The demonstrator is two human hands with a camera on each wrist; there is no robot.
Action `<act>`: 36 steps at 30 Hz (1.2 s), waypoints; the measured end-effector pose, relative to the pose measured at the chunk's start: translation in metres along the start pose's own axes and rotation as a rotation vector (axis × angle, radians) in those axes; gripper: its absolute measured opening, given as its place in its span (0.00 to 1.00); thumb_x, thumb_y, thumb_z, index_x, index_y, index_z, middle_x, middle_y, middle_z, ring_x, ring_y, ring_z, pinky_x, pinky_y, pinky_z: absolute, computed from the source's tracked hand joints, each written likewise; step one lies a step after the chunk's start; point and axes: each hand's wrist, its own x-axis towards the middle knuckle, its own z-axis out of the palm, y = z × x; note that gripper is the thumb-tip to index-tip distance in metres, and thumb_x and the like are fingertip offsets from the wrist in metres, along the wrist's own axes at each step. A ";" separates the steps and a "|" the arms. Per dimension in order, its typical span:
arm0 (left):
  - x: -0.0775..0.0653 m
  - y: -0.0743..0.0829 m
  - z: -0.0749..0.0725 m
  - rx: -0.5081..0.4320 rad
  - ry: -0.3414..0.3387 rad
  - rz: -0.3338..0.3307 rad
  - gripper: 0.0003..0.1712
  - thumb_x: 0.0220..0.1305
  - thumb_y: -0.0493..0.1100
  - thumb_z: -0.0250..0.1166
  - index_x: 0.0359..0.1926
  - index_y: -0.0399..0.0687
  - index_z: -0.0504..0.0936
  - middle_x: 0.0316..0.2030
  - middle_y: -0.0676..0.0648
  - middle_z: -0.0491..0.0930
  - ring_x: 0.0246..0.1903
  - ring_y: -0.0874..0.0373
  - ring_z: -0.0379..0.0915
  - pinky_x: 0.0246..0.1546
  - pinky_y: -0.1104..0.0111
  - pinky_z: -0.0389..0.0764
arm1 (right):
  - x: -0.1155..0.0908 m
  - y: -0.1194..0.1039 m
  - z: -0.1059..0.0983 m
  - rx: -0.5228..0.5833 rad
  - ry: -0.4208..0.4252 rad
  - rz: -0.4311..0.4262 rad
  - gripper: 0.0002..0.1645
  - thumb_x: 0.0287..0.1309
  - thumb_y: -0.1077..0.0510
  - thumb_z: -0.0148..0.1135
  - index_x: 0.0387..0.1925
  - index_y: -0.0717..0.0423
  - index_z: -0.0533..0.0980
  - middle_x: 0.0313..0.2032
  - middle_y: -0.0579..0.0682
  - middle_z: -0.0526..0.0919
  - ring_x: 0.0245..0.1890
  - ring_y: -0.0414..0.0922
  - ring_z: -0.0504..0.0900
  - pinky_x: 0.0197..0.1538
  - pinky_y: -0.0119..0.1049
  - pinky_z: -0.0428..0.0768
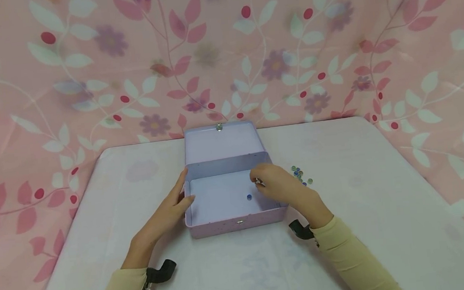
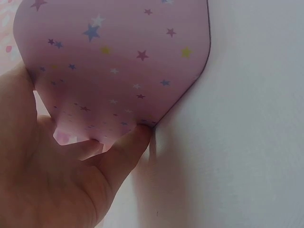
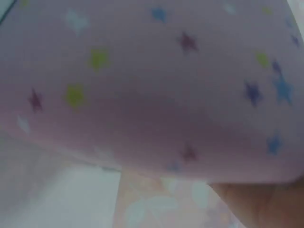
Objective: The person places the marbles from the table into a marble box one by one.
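Observation:
A lilac tin box [image 1: 218, 228], its lid [image 1: 223, 143] raised at the back, stands on the table. My left hand [image 1: 161, 220] holds its left side, the thumb over the rim and the fingers along the outer wall. In the left wrist view, that hand [image 2: 71, 175] touches the star-printed wall. One blue marble [image 1: 249, 197] lies on the box floor. Above the floor's right part, my right hand [image 1: 278, 184] has its fingers curled together, pinching something small that looks like a marble, mostly hidden. The right wrist view is filled by the box's wall [image 3: 142, 118].
Several blue, green and amber glass marbles [image 1: 298, 173] lie loose on the table just right of the box, partly behind the right hand. A white cloth [image 1: 366, 216] covers the table. A pink floral curtain [image 1: 223, 49] hangs behind it.

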 end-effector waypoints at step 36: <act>-0.001 -0.001 -0.001 -0.008 -0.001 0.013 0.43 0.75 0.51 0.50 0.78 0.74 0.34 0.80 0.53 0.32 0.75 0.30 0.44 0.66 0.37 0.63 | 0.008 -0.017 0.026 -0.310 -0.154 0.065 0.07 0.55 0.66 0.65 0.29 0.50 0.82 0.25 0.43 0.82 0.23 0.39 0.71 0.29 0.36 0.74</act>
